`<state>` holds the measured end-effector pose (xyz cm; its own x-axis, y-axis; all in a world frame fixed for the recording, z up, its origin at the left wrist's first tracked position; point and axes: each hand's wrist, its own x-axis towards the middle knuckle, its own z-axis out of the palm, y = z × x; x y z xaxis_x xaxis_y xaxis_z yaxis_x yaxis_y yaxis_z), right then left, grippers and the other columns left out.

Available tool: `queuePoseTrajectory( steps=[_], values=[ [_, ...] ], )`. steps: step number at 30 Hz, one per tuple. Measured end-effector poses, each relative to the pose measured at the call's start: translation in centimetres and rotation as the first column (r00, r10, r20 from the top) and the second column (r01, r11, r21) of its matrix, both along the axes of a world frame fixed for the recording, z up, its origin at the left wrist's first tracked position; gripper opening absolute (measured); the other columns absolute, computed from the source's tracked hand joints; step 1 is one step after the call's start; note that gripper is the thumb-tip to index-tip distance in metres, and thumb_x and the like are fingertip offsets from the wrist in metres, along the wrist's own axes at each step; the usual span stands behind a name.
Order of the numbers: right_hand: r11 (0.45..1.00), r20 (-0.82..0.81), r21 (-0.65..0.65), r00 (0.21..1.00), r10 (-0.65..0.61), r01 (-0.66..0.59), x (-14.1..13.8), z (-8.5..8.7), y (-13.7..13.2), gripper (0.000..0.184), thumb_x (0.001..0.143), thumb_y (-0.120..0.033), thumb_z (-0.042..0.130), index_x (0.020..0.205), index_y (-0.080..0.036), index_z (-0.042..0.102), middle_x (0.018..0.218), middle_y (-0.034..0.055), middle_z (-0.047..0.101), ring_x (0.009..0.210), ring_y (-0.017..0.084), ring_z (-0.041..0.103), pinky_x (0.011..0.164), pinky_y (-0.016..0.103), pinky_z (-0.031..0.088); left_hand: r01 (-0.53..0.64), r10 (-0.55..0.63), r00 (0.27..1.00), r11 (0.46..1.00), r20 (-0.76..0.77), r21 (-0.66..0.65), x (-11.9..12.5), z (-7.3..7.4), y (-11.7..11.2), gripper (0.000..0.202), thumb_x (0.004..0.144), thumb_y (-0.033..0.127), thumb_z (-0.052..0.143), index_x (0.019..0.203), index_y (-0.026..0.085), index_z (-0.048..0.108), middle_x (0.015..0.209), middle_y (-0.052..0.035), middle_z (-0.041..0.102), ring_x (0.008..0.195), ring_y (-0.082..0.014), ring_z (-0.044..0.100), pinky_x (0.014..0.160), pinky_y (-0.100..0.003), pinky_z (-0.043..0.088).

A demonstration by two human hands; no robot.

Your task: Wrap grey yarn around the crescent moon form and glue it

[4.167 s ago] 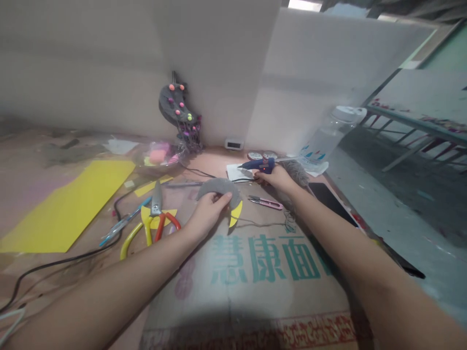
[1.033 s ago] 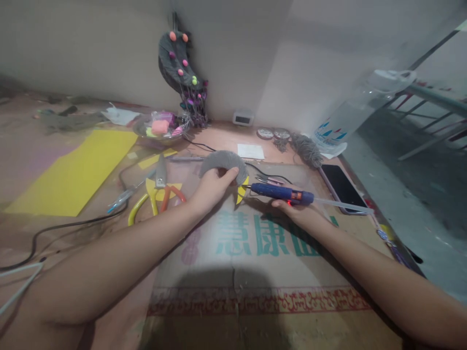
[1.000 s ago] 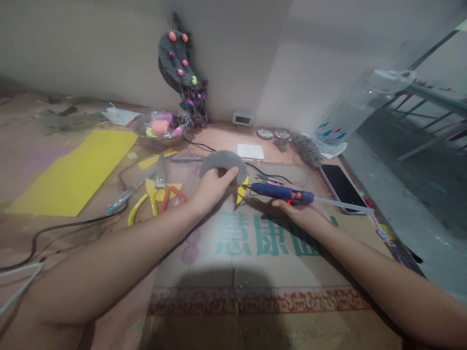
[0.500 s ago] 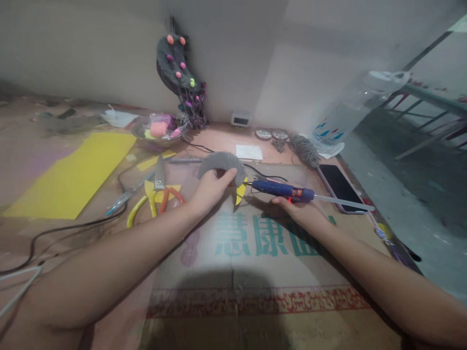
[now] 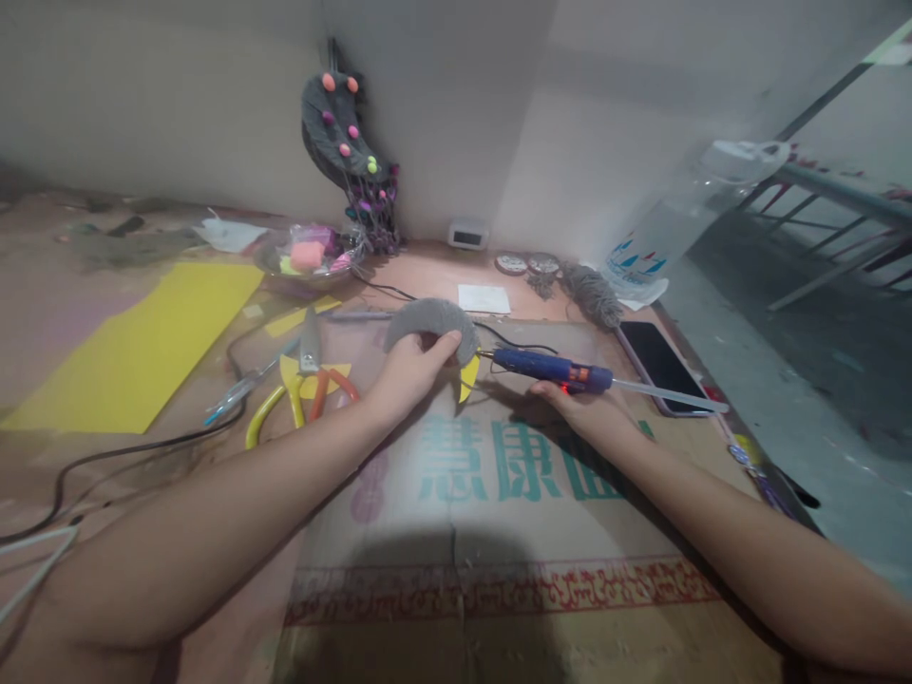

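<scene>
A grey crescent wrapped in yarn (image 5: 434,315) is pinched in my left hand (image 5: 420,366), thumb on top. From its right tip hangs a small pointed yellow piece (image 5: 468,377). My right hand (image 5: 560,397) is closed around a blue hot glue gun (image 5: 534,364), with a red light glowing and a long clear glue stick (image 5: 670,391) jutting from its back. The gun's nozzle reaches the edge where the yellow piece meets the crescent; whether it touches cannot be made out.
Scissors with yellow and orange handles (image 5: 308,361) and a yellow sheet (image 5: 142,347) lie left. A bowl of clay packs (image 5: 306,261) stands behind, near a decorated grey crescent (image 5: 332,128). At right are a phone (image 5: 662,366), yarn (image 5: 591,293) and a bottle (image 5: 676,218). Printed cardboard (image 5: 406,541) covers the front.
The view has shifted very slightly. Both hands, the crescent and the glue gun keep nearly the same positions relative to each other.
</scene>
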<state>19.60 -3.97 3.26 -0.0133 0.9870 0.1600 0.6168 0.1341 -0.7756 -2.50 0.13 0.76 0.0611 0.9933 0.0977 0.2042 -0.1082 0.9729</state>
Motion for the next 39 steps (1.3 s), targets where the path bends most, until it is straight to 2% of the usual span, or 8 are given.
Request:
queuePoseTrajectory(
  steps=[7,13,21,29,35,39],
  values=[
    [1.000,-0.016,-0.015,1.000,-0.010,0.010,0.1,0.1,0.0,0.027,0.070,-0.047,0.069,0.085,-0.025,0.070,0.083,0.0042,0.074,0.082,0.029,0.069,0.079,0.039,0.058,0.013,-0.014,0.999,1.000,0.047,0.010,0.1,0.0,0.0,0.031,0.082,0.044,0.055,0.073,0.017,0.067,0.077,-0.0047,0.072,0.073,-0.0197,0.063,0.070,-0.026,0.044],
    [1.000,-0.018,-0.023,1.000,0.005,-0.006,0.3,0.1,0.1,0.029,0.071,-0.048,0.069,0.088,-0.024,0.070,0.090,0.0049,0.074,0.087,0.029,0.069,0.082,0.038,0.057,0.002,-0.002,1.000,1.000,-0.008,-0.005,0.0,-0.1,0.0,0.035,0.082,0.048,0.054,0.066,0.018,0.063,0.070,-0.0034,0.069,0.071,-0.0190,0.062,0.070,-0.026,0.042],
    [0.998,0.008,-0.019,0.999,0.053,-0.053,0.4,0.0,0.3,0.028,0.074,-0.047,0.065,0.088,-0.024,0.069,0.089,0.0044,0.074,0.087,0.028,0.069,0.080,0.037,0.056,0.016,-0.016,1.000,1.000,-0.010,0.005,-0.1,0.0,0.1,0.035,0.083,0.047,0.053,0.068,0.017,0.062,0.071,-0.0034,0.067,0.070,-0.0178,0.060,0.069,-0.026,0.043],
    [1.000,0.090,0.017,0.996,-0.003,0.001,0.8,-0.3,0.3,0.032,0.074,-0.052,0.065,0.088,-0.024,0.071,0.085,0.0062,0.074,0.081,0.029,0.069,0.073,0.037,0.056,-0.009,0.009,0.990,1.000,0.140,0.003,0.1,-0.5,0.4,0.036,0.081,0.046,0.055,0.060,0.017,0.058,0.063,-0.0012,0.061,0.065,-0.0154,0.057,0.067,-0.024,0.042],
    [0.997,0.059,-0.006,0.995,-0.079,0.079,1.1,-0.7,0.1,0.033,0.073,-0.056,0.061,0.078,-0.023,0.067,0.074,0.0039,0.072,0.071,0.025,0.068,0.065,0.034,0.054,-0.012,0.010,0.994,1.000,0.105,0.017,0.0,-0.3,0.3,0.036,0.082,0.047,0.055,0.062,0.017,0.058,0.065,-0.0016,0.062,0.068,-0.0163,0.058,0.071,-0.025,0.043],
    [0.995,0.038,0.000,0.994,-0.101,0.101,0.8,-0.5,-0.1,0.034,0.069,-0.057,0.062,0.076,-0.024,0.064,0.076,0.0042,0.072,0.074,0.025,0.068,0.068,0.035,0.054,0.011,-0.014,0.996,0.999,0.093,0.040,0.0,-0.3,0.3,0.034,0.083,0.044,0.054,0.061,0.018,0.058,0.066,-0.0020,0.063,0.069,-0.0174,0.059,0.071,-0.025,0.044]
  ],
)
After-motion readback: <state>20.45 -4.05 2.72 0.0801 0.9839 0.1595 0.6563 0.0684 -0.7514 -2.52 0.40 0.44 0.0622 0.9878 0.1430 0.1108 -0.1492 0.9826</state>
